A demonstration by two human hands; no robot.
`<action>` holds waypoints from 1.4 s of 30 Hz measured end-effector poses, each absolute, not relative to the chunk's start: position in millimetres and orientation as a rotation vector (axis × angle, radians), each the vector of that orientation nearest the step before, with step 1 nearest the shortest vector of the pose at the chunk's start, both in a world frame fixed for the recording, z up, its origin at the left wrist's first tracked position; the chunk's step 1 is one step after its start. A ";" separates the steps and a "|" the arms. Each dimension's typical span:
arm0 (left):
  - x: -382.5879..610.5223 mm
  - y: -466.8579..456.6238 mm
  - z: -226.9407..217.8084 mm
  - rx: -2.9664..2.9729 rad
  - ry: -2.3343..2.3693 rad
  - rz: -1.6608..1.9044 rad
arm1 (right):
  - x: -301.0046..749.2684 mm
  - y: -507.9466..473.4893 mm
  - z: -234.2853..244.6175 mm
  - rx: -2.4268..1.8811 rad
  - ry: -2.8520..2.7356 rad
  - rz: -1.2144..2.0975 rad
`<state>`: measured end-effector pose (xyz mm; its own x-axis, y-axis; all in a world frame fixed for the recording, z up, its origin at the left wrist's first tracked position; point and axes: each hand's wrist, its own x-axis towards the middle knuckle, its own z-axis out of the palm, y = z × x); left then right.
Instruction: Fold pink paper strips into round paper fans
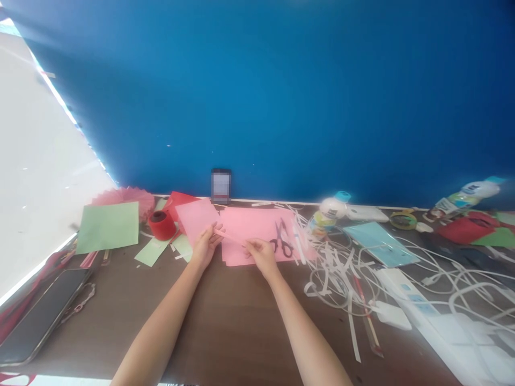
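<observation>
Above the pink paper sheets [257, 236] on the brown table [225, 316], a narrow pink paper strip [231, 235] is pinched at either end — left hand [206, 244] and right hand [259, 251] both closed on it — and so kept taut, with scissors [281, 238] laid just beside the right hand.

Scissors [282, 239]; red tape roll [161, 224]; phone [221, 186]

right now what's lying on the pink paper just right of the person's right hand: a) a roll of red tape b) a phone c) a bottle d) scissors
d, the scissors lie on the pink paper beside the right hand, while the red tape roll sits off to the left, past the left hand.
</observation>
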<state>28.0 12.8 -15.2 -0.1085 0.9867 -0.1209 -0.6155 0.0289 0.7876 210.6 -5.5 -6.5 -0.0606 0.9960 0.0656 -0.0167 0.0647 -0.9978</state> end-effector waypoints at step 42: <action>35.0 5.9 -11.2 0.850 0.984 1.348 | 209.0 -5.5 -11.0 -1.102 -1.277 1.277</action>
